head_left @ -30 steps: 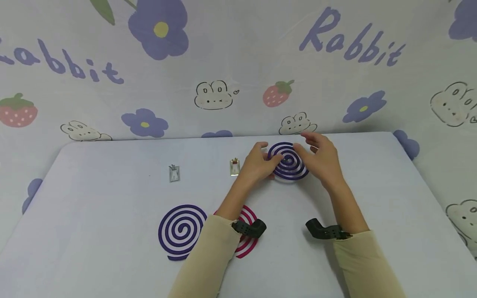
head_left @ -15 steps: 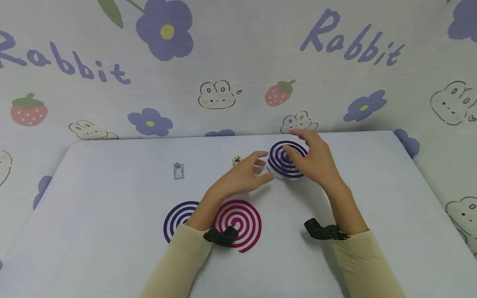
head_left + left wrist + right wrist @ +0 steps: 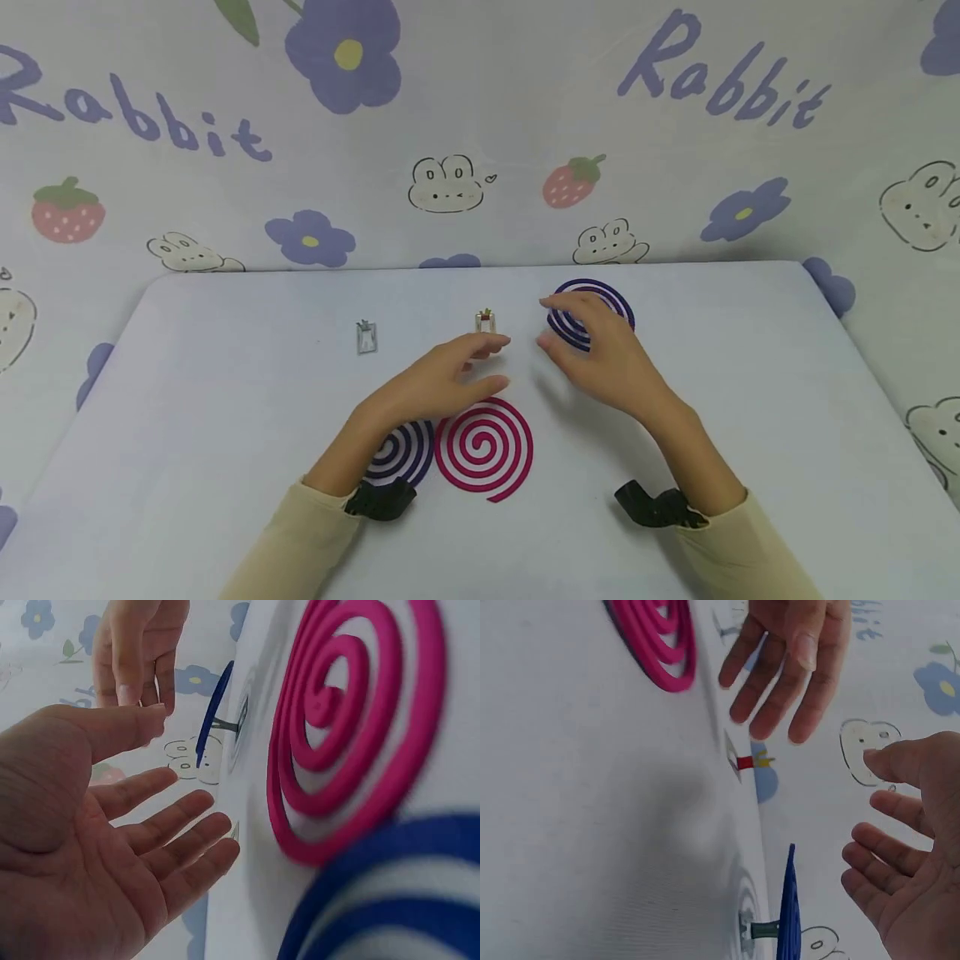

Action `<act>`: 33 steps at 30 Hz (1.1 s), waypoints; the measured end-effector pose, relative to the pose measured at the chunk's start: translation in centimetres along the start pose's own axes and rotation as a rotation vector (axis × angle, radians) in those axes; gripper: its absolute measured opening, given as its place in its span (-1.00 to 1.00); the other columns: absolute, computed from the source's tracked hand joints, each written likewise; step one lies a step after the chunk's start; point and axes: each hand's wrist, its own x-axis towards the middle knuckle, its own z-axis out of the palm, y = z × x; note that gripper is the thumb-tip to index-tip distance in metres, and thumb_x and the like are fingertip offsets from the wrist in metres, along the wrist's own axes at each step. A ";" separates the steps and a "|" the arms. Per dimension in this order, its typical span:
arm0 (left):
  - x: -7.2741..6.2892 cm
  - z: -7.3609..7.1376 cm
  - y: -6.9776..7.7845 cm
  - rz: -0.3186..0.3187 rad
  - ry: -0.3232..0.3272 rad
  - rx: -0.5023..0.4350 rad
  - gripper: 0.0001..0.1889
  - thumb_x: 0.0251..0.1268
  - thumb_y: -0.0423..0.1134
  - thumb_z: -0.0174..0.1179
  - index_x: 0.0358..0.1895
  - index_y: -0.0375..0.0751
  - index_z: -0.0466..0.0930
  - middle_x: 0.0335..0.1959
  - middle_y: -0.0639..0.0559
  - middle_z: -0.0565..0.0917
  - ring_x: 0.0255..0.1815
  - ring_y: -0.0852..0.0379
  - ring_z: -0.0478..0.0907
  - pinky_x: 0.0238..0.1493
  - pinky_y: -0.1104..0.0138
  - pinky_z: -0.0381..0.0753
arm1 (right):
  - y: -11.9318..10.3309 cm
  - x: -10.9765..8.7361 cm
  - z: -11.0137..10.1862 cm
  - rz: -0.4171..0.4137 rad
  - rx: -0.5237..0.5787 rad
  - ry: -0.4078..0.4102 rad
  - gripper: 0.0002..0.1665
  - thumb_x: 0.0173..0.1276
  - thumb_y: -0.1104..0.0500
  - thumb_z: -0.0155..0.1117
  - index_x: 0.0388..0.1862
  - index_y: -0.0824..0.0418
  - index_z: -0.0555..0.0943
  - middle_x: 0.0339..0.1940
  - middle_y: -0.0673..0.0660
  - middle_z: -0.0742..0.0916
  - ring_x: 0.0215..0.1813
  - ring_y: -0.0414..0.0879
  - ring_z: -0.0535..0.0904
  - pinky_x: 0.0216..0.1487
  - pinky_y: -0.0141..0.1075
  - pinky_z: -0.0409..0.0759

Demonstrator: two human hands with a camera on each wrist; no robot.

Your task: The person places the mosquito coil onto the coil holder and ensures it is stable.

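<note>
Hovering, fingers (image 3: pixel 169 819) spread, are left hand (image 3: pixel 442 381) by a pink spiral (image 3: pixel 324 706) and right hand (image 3: pixel 603 354) by a blue spiral (image 3: pixel 788 922).

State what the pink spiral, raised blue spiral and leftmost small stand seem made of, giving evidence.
Pink spiral: perhaps pressed powder, being matte and evenly coloured; plastic is possible.
Raised blue spiral: likely similar; dull, stiff-looking edge-on.
Leftmost small stand: probably thin metal, judging by its silvery-grey finish.

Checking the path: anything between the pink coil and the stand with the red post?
Only the left grip: in the head view it hangs between the pink coil and the stand, above the table. Nothing else visible.
</note>
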 end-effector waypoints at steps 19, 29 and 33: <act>-6.8 0.9 0.7 -0.080 0.055 0.309 -0.22 0.44 0.06 0.35 0.57 -0.27 0.35 0.47 -0.18 0.57 0.47 -0.16 0.56 0.49 -0.08 0.57 | -1.1 -3.6 2.8 -0.170 0.080 -0.389 -0.30 0.36 0.22 0.40 0.50 0.10 0.54 0.57 0.03 0.56 0.68 0.08 0.35 0.66 0.16 0.35; -7.5 3.9 1.9 -0.160 0.074 0.504 0.05 0.28 0.42 0.28 0.52 -0.44 0.35 0.53 -0.34 0.47 0.60 -0.32 0.37 0.68 -0.32 0.12 | -1.6 -4.5 3.4 -0.204 0.048 -0.552 -0.07 0.27 0.24 0.42 0.63 0.10 0.37 0.68 0.04 0.44 0.77 0.11 0.18 0.73 0.18 0.19; -7.4 4.9 2.1 -0.174 0.090 0.606 0.15 0.21 0.56 0.21 0.50 -0.47 0.37 0.54 -0.38 0.45 0.59 -0.34 0.37 0.65 -0.32 0.17 | -1.8 -4.6 3.2 -0.218 0.022 -0.604 0.00 0.22 0.25 0.44 0.65 0.12 0.33 0.69 0.09 0.41 0.78 0.15 0.15 0.75 0.20 0.12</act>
